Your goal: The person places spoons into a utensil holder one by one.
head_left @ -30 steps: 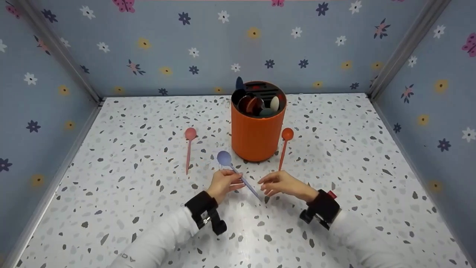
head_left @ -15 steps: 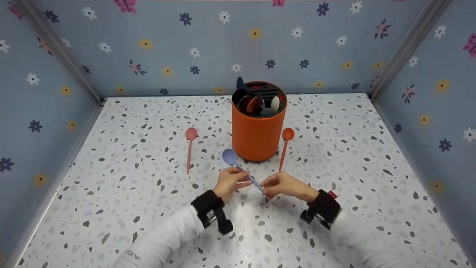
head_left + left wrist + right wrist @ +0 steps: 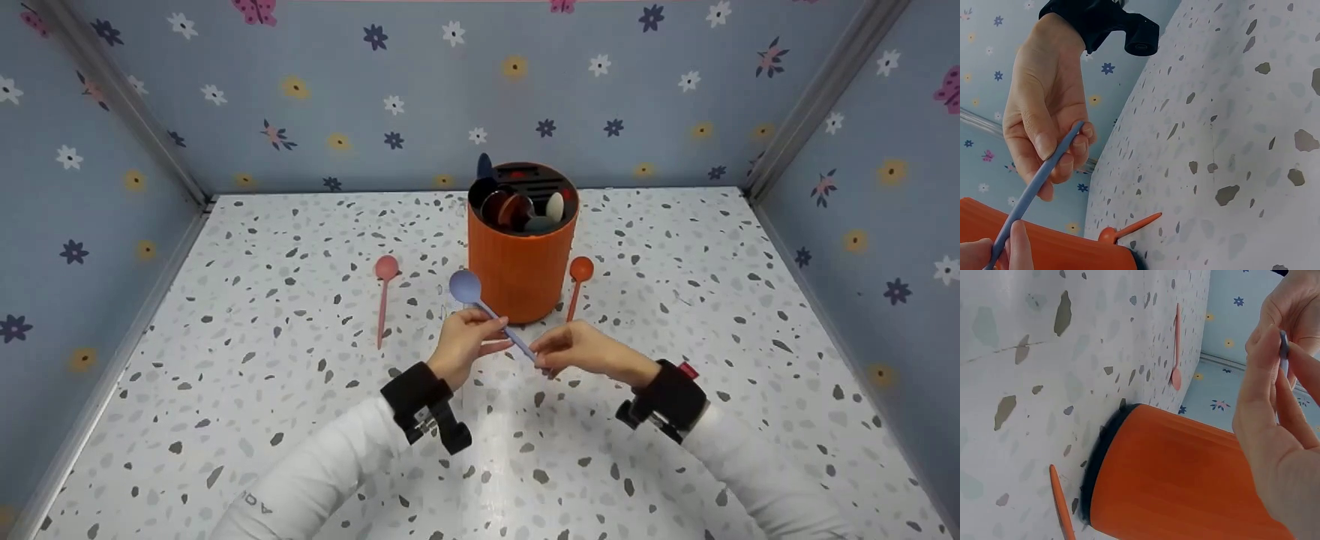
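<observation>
Both hands hold a lavender spoon [image 3: 465, 286] in front of an orange utensil holder [image 3: 517, 279], its bowl up and to the left. My left hand [image 3: 463, 343] pinches the handle partway along. At the handle's end, my right hand [image 3: 583, 348] pinches it between thumb and fingers. In the left wrist view the handle [image 3: 1033, 190] runs from the left fingers [image 3: 1020, 247] up to the right hand [image 3: 1044, 107]. Only a short bit of the handle [image 3: 1284, 351] shows in the right wrist view; the bowl is hidden there.
A pink spoon [image 3: 386, 268] lies on the speckled table [image 3: 300, 285] left of the holder. To its right lies an orange spoon [image 3: 581, 268], partly covered by the right hand. Several utensils stand in the holder's slotted top. Flowered panels [image 3: 420, 90] enclose the back and sides.
My right fingers have closed on the handle's end. Both hands have since raised the lavender spoon and moved it toward the holder. The other spoons have stayed put.
</observation>
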Available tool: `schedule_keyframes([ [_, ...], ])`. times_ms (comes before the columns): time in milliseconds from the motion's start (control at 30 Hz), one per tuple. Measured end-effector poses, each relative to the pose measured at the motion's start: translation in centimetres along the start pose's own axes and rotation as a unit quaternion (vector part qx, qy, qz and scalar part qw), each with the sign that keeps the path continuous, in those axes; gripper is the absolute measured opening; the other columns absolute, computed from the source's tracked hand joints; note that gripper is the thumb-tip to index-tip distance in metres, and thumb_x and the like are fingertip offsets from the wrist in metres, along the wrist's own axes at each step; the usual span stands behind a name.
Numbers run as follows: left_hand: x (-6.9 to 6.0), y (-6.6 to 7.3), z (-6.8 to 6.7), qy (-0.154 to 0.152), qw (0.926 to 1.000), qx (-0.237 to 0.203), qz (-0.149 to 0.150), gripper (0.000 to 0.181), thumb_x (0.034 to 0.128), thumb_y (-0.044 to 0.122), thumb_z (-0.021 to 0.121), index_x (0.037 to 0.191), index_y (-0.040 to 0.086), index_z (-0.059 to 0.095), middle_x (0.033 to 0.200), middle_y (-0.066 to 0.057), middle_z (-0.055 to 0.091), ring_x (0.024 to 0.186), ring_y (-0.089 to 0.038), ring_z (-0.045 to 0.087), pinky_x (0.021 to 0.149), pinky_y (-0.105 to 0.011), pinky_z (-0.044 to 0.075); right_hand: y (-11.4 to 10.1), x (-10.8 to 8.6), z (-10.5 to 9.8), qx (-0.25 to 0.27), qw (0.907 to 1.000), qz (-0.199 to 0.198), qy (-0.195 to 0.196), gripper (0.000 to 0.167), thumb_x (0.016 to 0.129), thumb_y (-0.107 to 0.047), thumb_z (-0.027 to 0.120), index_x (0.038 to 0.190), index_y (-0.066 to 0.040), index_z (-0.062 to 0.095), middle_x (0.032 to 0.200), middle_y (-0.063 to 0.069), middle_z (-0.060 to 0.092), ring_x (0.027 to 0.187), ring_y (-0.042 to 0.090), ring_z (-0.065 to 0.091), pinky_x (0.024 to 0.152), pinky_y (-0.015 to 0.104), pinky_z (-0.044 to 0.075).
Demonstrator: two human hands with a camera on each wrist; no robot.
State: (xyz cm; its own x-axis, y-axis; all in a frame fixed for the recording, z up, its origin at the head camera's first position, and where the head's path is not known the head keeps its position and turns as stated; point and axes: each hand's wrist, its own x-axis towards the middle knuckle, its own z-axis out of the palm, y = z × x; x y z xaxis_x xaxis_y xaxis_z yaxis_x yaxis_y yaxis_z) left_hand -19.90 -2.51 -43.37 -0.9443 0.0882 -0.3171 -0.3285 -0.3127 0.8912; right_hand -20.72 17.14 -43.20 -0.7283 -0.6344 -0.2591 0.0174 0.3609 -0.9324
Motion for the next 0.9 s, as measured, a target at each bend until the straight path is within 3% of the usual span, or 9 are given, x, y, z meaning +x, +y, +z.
schedule_keyframes([
  [133, -0.5, 1.3, 0.4, 0.001, 1.0000, -0.003, 0.004, 0.010, 0.0818, -0.004, 0.057, 0.084, -0.002, 0.047, 0.075, -0.009, 0.053, 0.064, -0.015, 0.059, 0.067, -0.031, 0.055, -1.2, -0.2, -0.5, -0.014, 0.9999, -0.005, -0.002, 0.028, 0.084, -0.011, 0.059, 0.107, 0.006, 0.059, 0.090, 0.018, 0.062, 0.075, 0.016, 0.061, 0.072, 0.034, 0.053],
  [367, -1.0, 3.3, 1.1, 0.000, 0.9996, -0.002, 0.026, 0.011, 0.0813, -0.004, 0.058, 0.083, -0.001, 0.047, 0.072, -0.009, 0.054, 0.063, -0.016, 0.059, 0.070, -0.035, 0.054, -3.1, -0.4, -1.3, -0.030, 0.9995, -0.008, 0.005, 0.028, 0.085, -0.008, 0.057, 0.109, 0.005, 0.058, 0.093, 0.020, 0.061, 0.080, 0.025, 0.061, 0.077, 0.038, 0.052],
  [500, -1.1, 4.2, 1.4, 0.000, 0.9992, 0.006, 0.039, 0.011, 0.0817, -0.002, 0.059, 0.086, -0.001, 0.048, 0.072, -0.009, 0.054, 0.065, -0.019, 0.060, 0.071, -0.036, 0.054, -4.1, -0.5, -1.6, -0.050, 0.9984, -0.009, 0.023, 0.028, 0.084, -0.009, 0.058, 0.108, 0.005, 0.059, 0.090, 0.010, 0.063, 0.078, 0.021, 0.061, 0.075, 0.033, 0.052],
  [733, -1.6, 5.4, 1.8, 0.000, 0.9974, 0.013, 0.071, 0.018, 0.0824, -0.001, 0.058, 0.096, -0.008, 0.049, 0.074, -0.009, 0.054, 0.066, -0.016, 0.060, 0.069, -0.034, 0.054, -5.1, -0.3, -2.0, -0.075, 0.9963, -0.032, 0.027, 0.028, 0.084, -0.013, 0.060, 0.106, 0.004, 0.060, 0.085, 0.006, 0.063, 0.072, 0.014, 0.060, 0.070, 0.032, 0.053],
  [900, -1.5, 6.2, 2.2, 0.007, 0.9958, 0.012, 0.090, 0.014, 0.0817, -0.002, 0.059, 0.091, -0.007, 0.050, 0.076, -0.010, 0.053, 0.068, -0.019, 0.059, 0.072, -0.037, 0.053, -5.9, -0.2, -2.2, -0.074, 0.9949, -0.056, 0.039, 0.025, 0.083, -0.012, 0.061, 0.103, 0.003, 0.062, 0.084, 0.008, 0.064, 0.072, 0.017, 0.062, 0.067, 0.031, 0.053],
])
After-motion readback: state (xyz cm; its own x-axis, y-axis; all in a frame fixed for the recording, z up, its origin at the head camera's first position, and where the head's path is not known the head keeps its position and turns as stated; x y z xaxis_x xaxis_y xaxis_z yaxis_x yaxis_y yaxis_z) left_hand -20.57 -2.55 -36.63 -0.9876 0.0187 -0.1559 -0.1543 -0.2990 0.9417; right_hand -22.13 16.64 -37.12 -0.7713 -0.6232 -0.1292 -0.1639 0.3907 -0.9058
